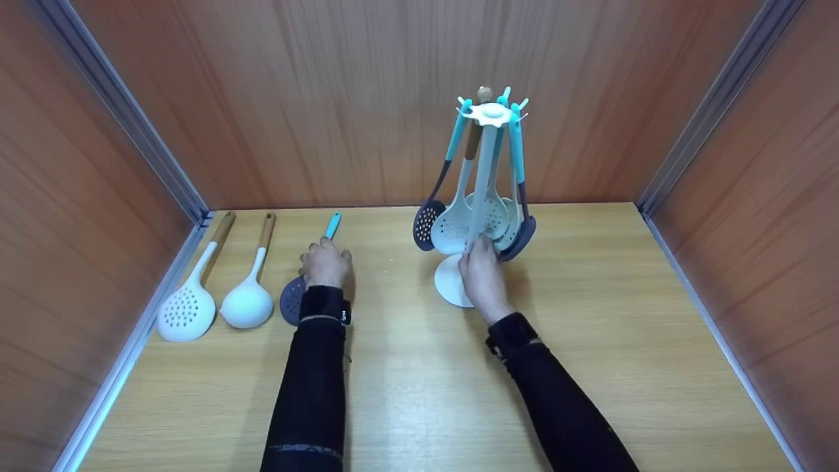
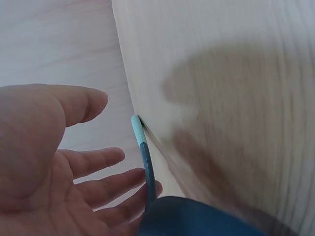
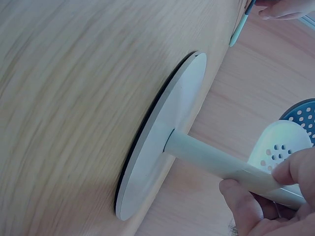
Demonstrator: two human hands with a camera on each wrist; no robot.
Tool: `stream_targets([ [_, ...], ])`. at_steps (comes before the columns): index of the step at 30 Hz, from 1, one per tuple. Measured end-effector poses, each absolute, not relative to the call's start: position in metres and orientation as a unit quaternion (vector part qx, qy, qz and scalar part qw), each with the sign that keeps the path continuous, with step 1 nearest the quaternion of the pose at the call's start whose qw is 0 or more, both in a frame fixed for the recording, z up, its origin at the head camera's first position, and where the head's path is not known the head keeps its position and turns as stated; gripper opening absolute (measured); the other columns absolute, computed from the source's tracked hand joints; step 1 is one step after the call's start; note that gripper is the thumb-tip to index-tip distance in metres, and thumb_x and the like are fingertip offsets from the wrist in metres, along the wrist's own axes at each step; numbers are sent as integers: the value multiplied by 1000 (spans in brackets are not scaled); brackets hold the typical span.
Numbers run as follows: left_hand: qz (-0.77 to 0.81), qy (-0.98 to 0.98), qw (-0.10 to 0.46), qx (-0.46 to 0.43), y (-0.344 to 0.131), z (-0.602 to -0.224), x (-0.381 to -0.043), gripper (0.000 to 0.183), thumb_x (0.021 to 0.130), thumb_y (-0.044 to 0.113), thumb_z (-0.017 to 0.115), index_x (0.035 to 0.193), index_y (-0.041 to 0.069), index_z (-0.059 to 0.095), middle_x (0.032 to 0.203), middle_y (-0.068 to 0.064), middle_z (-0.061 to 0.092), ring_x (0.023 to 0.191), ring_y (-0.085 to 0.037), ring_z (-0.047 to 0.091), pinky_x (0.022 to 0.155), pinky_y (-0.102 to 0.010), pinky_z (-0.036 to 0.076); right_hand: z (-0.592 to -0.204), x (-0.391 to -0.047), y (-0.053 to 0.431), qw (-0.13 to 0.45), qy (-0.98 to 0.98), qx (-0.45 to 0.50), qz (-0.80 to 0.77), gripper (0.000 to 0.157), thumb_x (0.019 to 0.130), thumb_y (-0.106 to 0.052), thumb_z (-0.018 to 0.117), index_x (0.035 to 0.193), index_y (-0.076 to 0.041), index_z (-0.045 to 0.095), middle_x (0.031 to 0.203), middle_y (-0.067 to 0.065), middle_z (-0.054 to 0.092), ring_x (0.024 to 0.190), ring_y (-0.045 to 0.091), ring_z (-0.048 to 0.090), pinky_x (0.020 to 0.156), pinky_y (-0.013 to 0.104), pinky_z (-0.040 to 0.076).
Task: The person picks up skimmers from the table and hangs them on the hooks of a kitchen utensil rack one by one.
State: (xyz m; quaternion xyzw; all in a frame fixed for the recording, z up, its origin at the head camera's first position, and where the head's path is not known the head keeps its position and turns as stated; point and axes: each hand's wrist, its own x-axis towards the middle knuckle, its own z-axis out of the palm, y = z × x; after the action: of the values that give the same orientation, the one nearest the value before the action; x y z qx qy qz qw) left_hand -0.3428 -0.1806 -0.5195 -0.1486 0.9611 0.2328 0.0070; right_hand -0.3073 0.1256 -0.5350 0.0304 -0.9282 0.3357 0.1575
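Note:
My left hand (image 1: 326,264) hovers over a dark slotted skimmer (image 1: 292,303) with a turquoise handle end; part of the skimmer is hidden under it. In the left wrist view the thumb and fingers are spread apart, beside the skimmer's shaft (image 2: 147,157). Thumb and fingers of my right hand (image 1: 484,278) grip the white pole (image 3: 211,160) of a utensil stand, low down near its round base (image 1: 451,283). From the stand's top ring (image 1: 491,115) hang several utensils, among them a dark skimmer (image 1: 427,226), a white slotted turner (image 1: 451,229) and a dark ladle (image 1: 521,239).
Left of the dark skimmer lie a white ladle (image 1: 247,305) and a white skimmer (image 1: 187,313), both with brown handles. Wood-patterned panels (image 1: 328,98) enclose the table (image 1: 406,393) at the back and both sides, with metal edging (image 1: 124,380) along the corners.

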Motion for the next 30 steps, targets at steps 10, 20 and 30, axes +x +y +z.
stream_targets([
  [10, 229, 957, 47, -170, -184, -523, -350, 57, 120, 29, 56, 157, -14, 57, 153, -40, 66, 147, -63, 62, 122, -73, 53, -535, -308, 125, 158, -929, 29, 334, 37, 114, -1, 64, 148, 14, 57, 141, 33, 71, 138, 47, 74, 118, 56, 64],
  [20, 227, 961, 23, -160, -182, -522, -344, 53, 119, 27, 55, 148, -16, 64, 146, -42, 69, 141, -64, 65, 118, -74, 55, -539, -306, 123, 220, -926, 46, 304, 29, 108, 2, 70, 132, 15, 61, 125, 32, 73, 124, 50, 78, 104, 58, 69],
  [30, 217, 964, 21, -152, -183, -518, -340, 49, 121, 27, 53, 142, -15, 66, 142, -41, 70, 139, -62, 66, 116, -72, 57, -539, -307, 123, 210, -926, 39, 312, 31, 108, 2, 71, 134, 15, 61, 127, 33, 73, 125, 50, 78, 106, 58, 68],
])
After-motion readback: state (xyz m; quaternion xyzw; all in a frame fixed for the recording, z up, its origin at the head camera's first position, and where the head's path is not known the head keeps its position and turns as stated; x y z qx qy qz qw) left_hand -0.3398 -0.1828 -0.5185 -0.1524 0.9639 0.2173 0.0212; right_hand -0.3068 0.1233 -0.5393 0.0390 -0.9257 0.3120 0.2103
